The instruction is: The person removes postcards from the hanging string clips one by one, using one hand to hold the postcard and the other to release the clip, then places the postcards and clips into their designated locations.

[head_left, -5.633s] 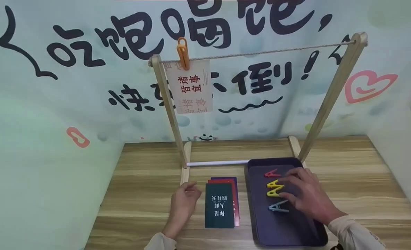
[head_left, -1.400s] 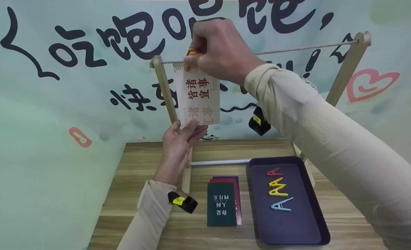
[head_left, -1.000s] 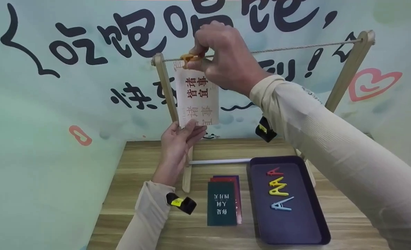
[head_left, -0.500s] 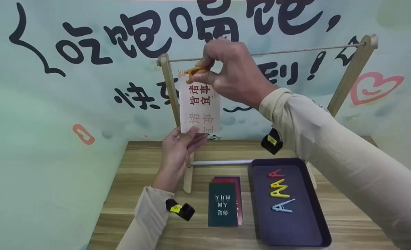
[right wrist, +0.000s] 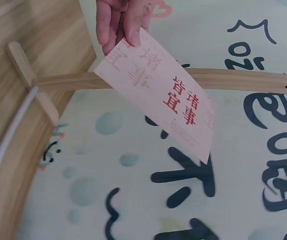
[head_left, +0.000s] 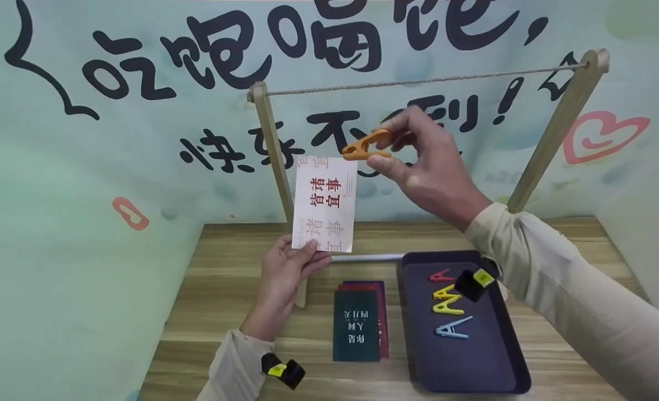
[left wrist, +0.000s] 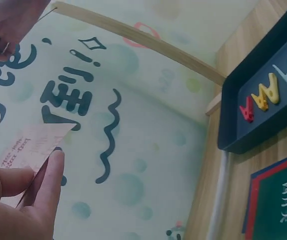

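A pale printed card [head_left: 325,209] stands upright in my left hand [head_left: 282,273], pinched at its lower edge between thumb and fingers. In the right wrist view the card [right wrist: 168,100] shows red characters on its face. My right hand [head_left: 432,167] pinches the handles of an orange clothespin [head_left: 354,150] to the card's upper right. In the head view the clothespin's tip overlaps the card's top corner; whether they touch I cannot tell. Above both hands, a rope [head_left: 418,82] runs between two wooden posts with nothing clipped on it.
A dark tray [head_left: 485,356] on the wooden table holds a red clothespin [head_left: 440,275], yellow clothespins [head_left: 447,305] and a blue clothespin [head_left: 453,328]. Left of it lies a small stack of cards, a dark green card [head_left: 356,348] on top. A white rod [head_left: 368,258] joins the rack's feet.
The card, earlier hanging from the rope by the orange clothespin, has come off the rope and moved down in my left hand. My right hand has taken the clothespin down and to the right.
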Demonstrator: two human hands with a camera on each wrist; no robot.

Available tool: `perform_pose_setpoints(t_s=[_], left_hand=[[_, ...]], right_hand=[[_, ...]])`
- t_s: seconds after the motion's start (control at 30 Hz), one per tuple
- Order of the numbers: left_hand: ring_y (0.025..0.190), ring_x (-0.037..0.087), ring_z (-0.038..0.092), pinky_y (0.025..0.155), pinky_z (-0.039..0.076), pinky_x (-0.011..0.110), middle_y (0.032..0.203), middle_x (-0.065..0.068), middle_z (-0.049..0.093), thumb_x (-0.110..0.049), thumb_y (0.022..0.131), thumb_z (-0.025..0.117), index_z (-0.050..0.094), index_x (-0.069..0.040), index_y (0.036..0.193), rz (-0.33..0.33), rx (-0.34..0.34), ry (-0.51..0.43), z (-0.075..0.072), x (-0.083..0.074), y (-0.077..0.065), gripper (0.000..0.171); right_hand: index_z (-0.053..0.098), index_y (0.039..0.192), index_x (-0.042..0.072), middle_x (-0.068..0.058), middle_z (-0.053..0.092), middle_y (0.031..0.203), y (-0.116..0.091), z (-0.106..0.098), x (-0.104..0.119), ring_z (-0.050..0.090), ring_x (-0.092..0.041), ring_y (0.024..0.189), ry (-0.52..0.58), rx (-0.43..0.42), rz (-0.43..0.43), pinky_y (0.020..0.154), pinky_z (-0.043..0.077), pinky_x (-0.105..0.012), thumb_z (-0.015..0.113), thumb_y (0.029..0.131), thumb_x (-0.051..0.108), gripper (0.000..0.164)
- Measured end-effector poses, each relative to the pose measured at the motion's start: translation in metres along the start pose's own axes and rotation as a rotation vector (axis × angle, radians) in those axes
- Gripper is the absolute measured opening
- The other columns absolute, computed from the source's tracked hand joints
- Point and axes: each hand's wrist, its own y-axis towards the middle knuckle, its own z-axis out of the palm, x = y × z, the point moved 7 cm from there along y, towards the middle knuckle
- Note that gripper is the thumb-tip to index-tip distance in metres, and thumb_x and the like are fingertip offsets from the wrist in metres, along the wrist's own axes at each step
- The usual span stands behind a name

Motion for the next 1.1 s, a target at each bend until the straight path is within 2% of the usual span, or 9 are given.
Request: perform_pose_setpoints(t_s=[0.13, 0.27, 0.4, 0.53, 0.7, 0.83, 1.0, 1.1], left_hand=[[0.087, 0.027, 0.069, 0.081, 0.055, 0.033, 0.103, 0.022, 0.064, -0.004, 0.088, 0.057, 0.04, 0.001, 0.119, -0.035, -0.001, 0.023, -0.006, 0.018, -0.004, 0.035], [0.088, 0.029, 0.068, 0.08, 0.055, 0.032, 0.1, 0.021, 0.063, -0.003, 0.088, 0.056, 0.037, 0.003, 0.12, -0.053, 0.016, 0.052, -0.01, 0.032, -0.006, 0.038], [0.086, 0.029, 0.068, 0.079, 0.056, 0.033, 0.094, 0.022, 0.063, -0.001, 0.088, 0.056, 0.034, 0.005, 0.121, -0.076, 0.045, 0.066, -0.009, 0.042, -0.009, 0.04], [0.081, 0.025, 0.069, 0.08, 0.056, 0.034, 0.094, 0.023, 0.06, 0.002, 0.087, 0.056, 0.03, 0.007, 0.123, -0.1, 0.064, 0.06, -0.007, 0.052, -0.013, 0.044], [0.082, 0.025, 0.068, 0.08, 0.056, 0.034, 0.105, 0.026, 0.056, 0.004, 0.086, 0.055, 0.028, 0.007, 0.125, -0.147, 0.077, 0.064, -0.006, 0.07, -0.015, 0.048], [0.082, 0.027, 0.068, 0.078, 0.056, 0.034, 0.11, 0.028, 0.054, 0.005, 0.085, 0.055, 0.028, 0.009, 0.126, -0.175, 0.095, 0.083, -0.008, 0.086, -0.017, 0.049], [0.082, 0.029, 0.068, 0.077, 0.057, 0.034, 0.106, 0.028, 0.054, 0.007, 0.084, 0.054, 0.028, 0.01, 0.125, -0.208, 0.099, 0.108, -0.013, 0.108, -0.019, 0.049], [0.08, 0.028, 0.068, 0.075, 0.057, 0.034, 0.103, 0.026, 0.054, 0.008, 0.084, 0.054, 0.027, 0.01, 0.125, -0.231, 0.092, 0.132, -0.016, 0.121, -0.02, 0.049]], right_hand=[[0.051, 0.11, 0.007, -0.002, 0.055, 0.102, -0.022, -0.003, -0.018, 0.052, -0.011, 0.095, 0.066, -0.009, 0.037, 0.087, 0.046, -0.027, 0.067, 0.083, 0.012, 0.032], [0.054, 0.109, 0.008, 0.0, 0.057, 0.101, -0.042, -0.003, -0.037, 0.054, -0.016, 0.094, 0.133, -0.007, 0.107, 0.084, 0.047, -0.025, 0.072, 0.078, 0.012, 0.035], [0.056, 0.108, 0.009, -0.001, 0.059, 0.101, -0.062, -0.003, -0.054, 0.057, -0.017, 0.093, 0.156, 0.007, 0.189, 0.082, 0.048, -0.024, 0.075, 0.075, 0.013, 0.039], [0.056, 0.108, 0.01, -0.002, 0.059, 0.101, -0.083, -0.002, -0.07, 0.058, -0.015, 0.092, 0.147, 0.047, 0.244, 0.082, 0.049, -0.021, 0.074, 0.076, 0.013, 0.037], [0.056, 0.108, 0.013, -0.001, 0.061, 0.101, -0.109, -0.001, -0.089, 0.058, -0.015, 0.092, 0.114, 0.096, 0.282, 0.081, 0.048, -0.02, 0.074, 0.077, 0.016, 0.036], [0.057, 0.11, 0.017, 0.001, 0.062, 0.102, -0.133, 0.0, -0.109, 0.06, -0.015, 0.091, 0.076, 0.132, 0.358, 0.079, 0.051, -0.021, 0.074, 0.076, 0.024, 0.038], [0.059, 0.111, 0.02, 0.002, 0.064, 0.099, -0.162, -0.002, -0.131, 0.06, -0.013, 0.085, -0.035, 0.151, 0.414, 0.075, 0.052, -0.024, 0.074, 0.075, 0.032, 0.04], [0.062, 0.108, 0.023, 0.006, 0.064, 0.095, -0.176, -0.002, -0.14, 0.056, -0.01, 0.082, -0.087, 0.124, 0.394, 0.073, 0.048, -0.023, 0.075, 0.074, 0.032, 0.039]])
